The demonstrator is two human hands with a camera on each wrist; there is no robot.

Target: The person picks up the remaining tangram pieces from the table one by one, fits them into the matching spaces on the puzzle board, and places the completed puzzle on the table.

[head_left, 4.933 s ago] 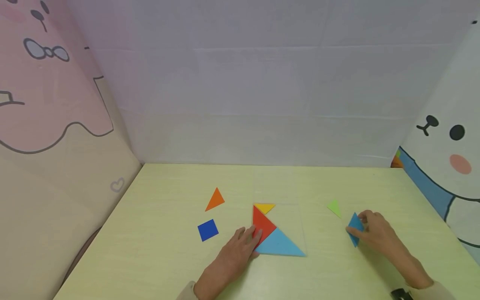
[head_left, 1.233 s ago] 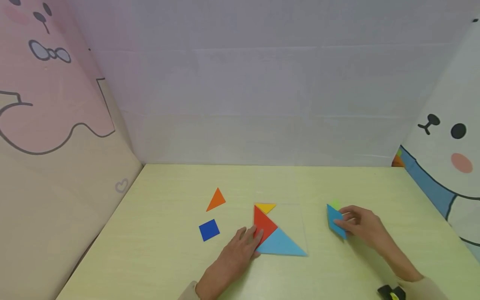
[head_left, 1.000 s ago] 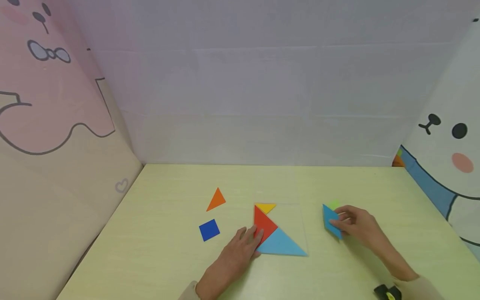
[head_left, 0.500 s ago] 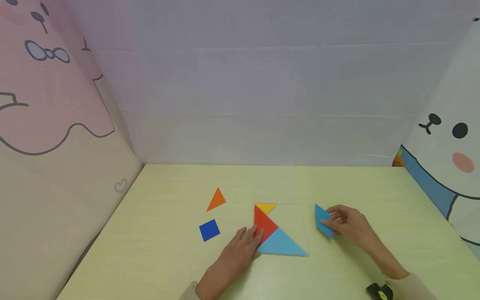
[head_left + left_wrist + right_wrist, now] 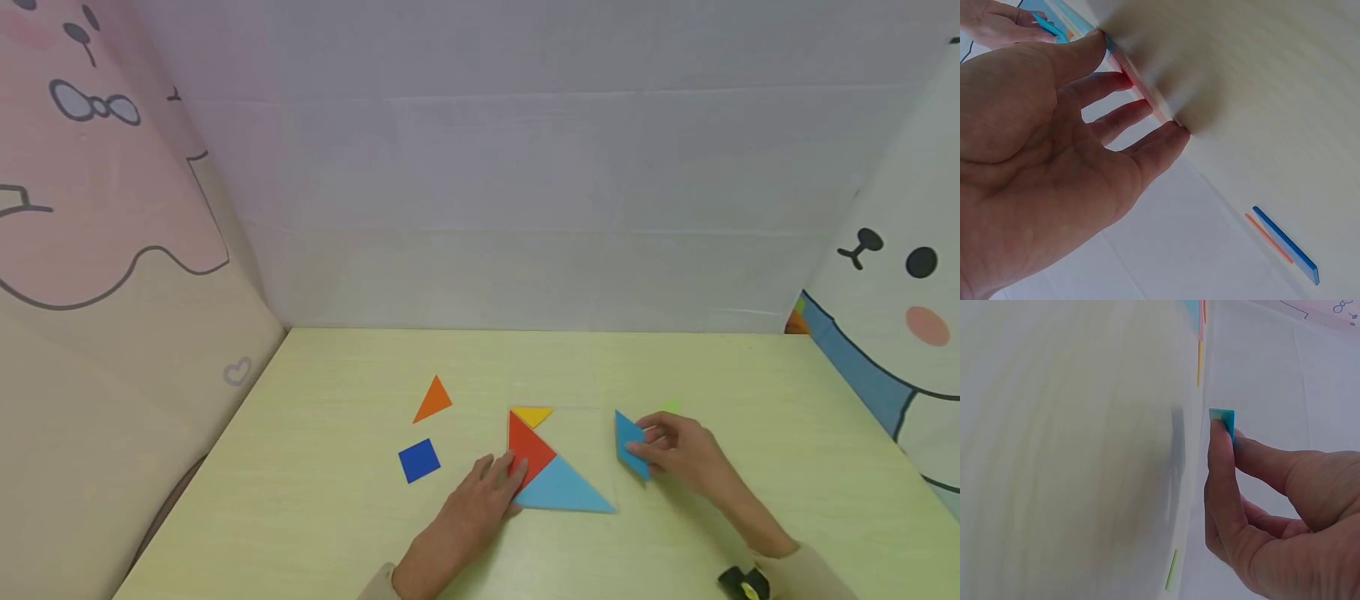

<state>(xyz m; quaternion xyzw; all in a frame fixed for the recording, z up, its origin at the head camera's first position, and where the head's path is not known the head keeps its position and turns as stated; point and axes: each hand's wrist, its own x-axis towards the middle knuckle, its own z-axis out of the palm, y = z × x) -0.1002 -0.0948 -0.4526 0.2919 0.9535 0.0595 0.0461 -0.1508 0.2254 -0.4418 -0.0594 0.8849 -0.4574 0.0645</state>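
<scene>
My right hand [image 5: 686, 450] pinches a blue parallelogram tangram piece [image 5: 628, 437] between thumb and fingers. The piece is tilted up above the table, right of the assembled pieces; its edge [image 5: 1229, 419] shows at the fingertips in the right wrist view. My left hand [image 5: 468, 508] rests its extended fingertips on the left part of a red triangle [image 5: 532, 446], with the thumb near the lower corner. A large light blue triangle [image 5: 566, 487] lies against the red one. At the top, a small yellow triangle [image 5: 532, 415] meets the red edge.
A faint square outline [image 5: 607, 458] surrounds the joined pieces. Left of them lie an orange triangle [image 5: 433, 400] and a dark blue square [image 5: 419, 461]. Behind the right hand sits a light green triangle [image 5: 670, 407], partly hidden. A pale wall sheet [image 5: 450, 208] closes off the back.
My right hand has carried the blue parallelogram leftward from the table's right side, past the green triangle, toward the joined pieces. The left hand has stayed in place.
</scene>
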